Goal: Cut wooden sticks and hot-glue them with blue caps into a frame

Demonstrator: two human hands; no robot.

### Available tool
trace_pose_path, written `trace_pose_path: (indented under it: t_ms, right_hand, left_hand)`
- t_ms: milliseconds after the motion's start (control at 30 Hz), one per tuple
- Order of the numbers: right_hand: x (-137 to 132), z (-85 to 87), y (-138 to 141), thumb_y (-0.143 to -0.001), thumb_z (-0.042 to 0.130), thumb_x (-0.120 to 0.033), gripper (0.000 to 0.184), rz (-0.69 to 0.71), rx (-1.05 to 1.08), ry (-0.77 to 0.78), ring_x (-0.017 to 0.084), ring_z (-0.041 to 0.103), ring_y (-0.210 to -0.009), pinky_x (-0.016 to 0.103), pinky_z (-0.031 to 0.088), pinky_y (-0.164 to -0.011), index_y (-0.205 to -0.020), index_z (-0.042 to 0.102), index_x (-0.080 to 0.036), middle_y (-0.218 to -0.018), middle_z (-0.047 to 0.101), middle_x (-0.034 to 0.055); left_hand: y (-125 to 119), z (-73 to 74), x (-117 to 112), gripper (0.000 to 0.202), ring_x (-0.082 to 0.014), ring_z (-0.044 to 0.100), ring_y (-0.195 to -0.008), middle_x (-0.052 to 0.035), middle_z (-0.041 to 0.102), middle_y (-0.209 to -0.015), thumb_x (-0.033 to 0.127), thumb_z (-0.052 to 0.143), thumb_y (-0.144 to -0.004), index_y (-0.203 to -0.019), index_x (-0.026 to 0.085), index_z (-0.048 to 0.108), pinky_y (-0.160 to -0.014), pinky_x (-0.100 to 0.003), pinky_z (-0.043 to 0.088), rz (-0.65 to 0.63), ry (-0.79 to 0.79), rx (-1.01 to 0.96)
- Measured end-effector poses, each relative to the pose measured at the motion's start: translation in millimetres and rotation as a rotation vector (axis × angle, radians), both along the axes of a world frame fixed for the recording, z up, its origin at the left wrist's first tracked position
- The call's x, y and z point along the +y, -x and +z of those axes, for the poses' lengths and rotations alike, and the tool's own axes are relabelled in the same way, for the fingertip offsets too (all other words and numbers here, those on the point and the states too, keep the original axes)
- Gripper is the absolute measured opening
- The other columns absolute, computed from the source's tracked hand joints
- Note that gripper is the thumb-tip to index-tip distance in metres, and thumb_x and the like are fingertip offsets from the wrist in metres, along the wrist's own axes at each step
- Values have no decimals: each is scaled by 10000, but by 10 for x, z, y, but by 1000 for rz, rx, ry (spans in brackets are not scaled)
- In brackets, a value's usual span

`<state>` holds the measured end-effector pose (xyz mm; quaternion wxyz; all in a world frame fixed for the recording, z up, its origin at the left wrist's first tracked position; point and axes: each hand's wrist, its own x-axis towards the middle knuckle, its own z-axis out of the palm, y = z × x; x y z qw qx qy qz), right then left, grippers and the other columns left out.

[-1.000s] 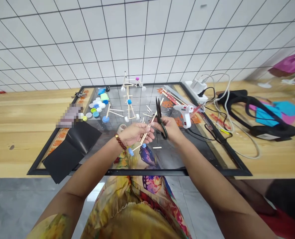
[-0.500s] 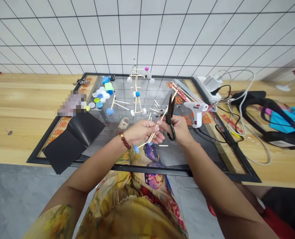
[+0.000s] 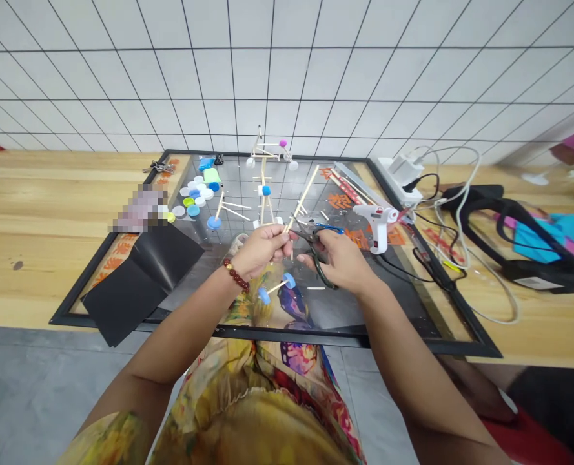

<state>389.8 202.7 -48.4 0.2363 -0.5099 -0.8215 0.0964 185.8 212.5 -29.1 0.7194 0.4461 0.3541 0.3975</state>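
Observation:
My left hand point(image 3: 263, 250) pinches thin wooden sticks point(image 3: 307, 194) that slant up and away to the right. My right hand point(image 3: 338, 259) is closed around dark-handled scissors point(image 3: 321, 263), whose blades reach left to the sticks near my left fingertips. Whether the blades touch the sticks I cannot tell. Below the hands, a short stick joins two blue bottle caps point(image 3: 264, 296) like wheels on an axle. Beyond my hands stands a stick frame point(image 3: 266, 192) with a blue cap at its middle and white caps at its near end.
A white glue gun point(image 3: 378, 226) stands to the right, near a power strip point(image 3: 399, 187) with cables. Bottle caps point(image 3: 194, 201) cluster at the back left. Black sheets point(image 3: 126, 300) overlap the mat's left edge. Black straps point(image 3: 514, 258) lie far right.
The scissors have swung from upright to pointing left, with their blades now at the sticks. My left hand has shifted the sticks, so they extend farther up and away. The capped axle is now uncovered.

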Motion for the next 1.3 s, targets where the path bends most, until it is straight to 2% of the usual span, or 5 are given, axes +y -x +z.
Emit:
trace_pose_path:
  t_ms: [267,600,800,967,1300]
  right_hand:
    - [-31,34,5,-822,503,-601,398,-81,-113,23,177,499,-645,280,291,-610,-723,451,-219,-738,592,53]
    - [-52,20,90,-858,446,-606,423,-46,-230,15,207,546,-690,290,283,-627,-792,521,-195,-769,637,85]
    - [-70,26,119,-893,377,-611,461,-4,-239,130,205,562,-656,287,265,-596,-830,547,-188,-733,648,77]
    - [-67,2,167,-911,369,-570,448,-67,-330,142,231,611,-701,295,237,-579,-870,594,-184,-759,687,94]
    - [-120,-18,200,-874,438,-424,308,-162,-428,85,240,636,-711,304,226,-573,-877,633,-185,-774,715,101]
  left_hand:
    - [10,-8,2,113,-33,294,-424,45,483,-547,212,582,-848,-926,133,608,-441,-166,194,28,-74,37]
    - [-31,-104,16,142,-79,375,-506,53,446,-530,150,470,-851,-791,146,599,-570,-218,304,4,-378,399]
    - [-42,-81,-18,196,-95,406,-530,44,445,-552,150,423,-874,-809,139,608,-595,-227,331,-8,-428,510]
    - [-19,-66,-21,218,-102,395,-515,45,441,-536,158,433,-872,-808,140,640,-579,-230,324,2,-472,643]
    - [20,-75,-44,235,-111,444,-549,17,513,-607,223,436,-896,-785,146,628,-584,-235,343,85,-539,603]
